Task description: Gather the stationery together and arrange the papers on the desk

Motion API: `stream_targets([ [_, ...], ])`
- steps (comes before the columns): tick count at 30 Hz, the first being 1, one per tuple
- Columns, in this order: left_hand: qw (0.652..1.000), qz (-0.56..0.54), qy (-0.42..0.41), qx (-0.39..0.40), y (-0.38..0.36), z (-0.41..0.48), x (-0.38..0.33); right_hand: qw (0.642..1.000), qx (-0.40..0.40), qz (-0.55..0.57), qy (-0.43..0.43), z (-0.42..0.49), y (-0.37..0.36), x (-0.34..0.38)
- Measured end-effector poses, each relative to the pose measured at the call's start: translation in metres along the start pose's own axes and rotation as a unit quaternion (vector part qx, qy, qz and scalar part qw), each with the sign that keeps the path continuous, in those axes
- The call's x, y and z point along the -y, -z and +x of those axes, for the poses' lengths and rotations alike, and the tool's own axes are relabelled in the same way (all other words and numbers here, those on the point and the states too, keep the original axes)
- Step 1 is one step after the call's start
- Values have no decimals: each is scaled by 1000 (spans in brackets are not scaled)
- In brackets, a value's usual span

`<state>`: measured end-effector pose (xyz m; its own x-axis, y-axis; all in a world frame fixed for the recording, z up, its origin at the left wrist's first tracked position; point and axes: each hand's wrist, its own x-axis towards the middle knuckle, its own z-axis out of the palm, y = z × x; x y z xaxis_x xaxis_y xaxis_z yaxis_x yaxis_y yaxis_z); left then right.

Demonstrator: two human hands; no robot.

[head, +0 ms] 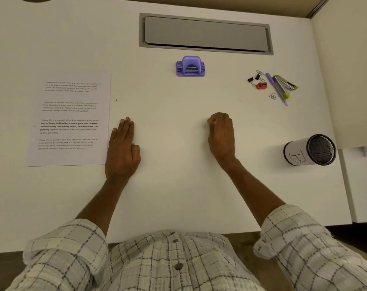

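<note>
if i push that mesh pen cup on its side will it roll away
Probably yes: the black mesh pen cup wrapped in white paper lies on its side, a cylinder free to roll. It looks empty, so likely light. It sits near the white desk edge, so it might drop off.

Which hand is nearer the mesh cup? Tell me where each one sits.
Right. The right hand rests on the desk left of the mesh cup; the left hand lies farther left, beside the paper.
</note>
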<state>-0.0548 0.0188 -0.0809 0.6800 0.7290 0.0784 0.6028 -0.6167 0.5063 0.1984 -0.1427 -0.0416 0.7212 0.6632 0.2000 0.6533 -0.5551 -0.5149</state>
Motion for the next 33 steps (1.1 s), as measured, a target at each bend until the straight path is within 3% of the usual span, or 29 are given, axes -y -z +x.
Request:
stream_targets([
  [2,1000,-1,1,0,0,0,0,983,1,147,-109,1,21,-5],
  [4,1000,-1,4,0,0,0,-1,935,-9,283,-216,3,44,-12],
  [7,1000,0,5,0,0,0,-1,895,-48,354,-267,5,91,-32],
  [10,1000,3,4,1,0,0,-2,924,-82,283,-244,1,147,-64],
  [13,1000,4,3,1,0,0,0,962,-94,97,-237,-7,200,-97],
  [16,1000,0,2,1,0,0,-1,968,-84,-36,-235,-18,234,-123],
  [23,1000,7,8,8,3,0,-6,971,10,-139,-195,-27,238,-140],
  [33,1000,2,7,3,4,0,-6,965,-32,-156,-210,-26,237,-133],
])
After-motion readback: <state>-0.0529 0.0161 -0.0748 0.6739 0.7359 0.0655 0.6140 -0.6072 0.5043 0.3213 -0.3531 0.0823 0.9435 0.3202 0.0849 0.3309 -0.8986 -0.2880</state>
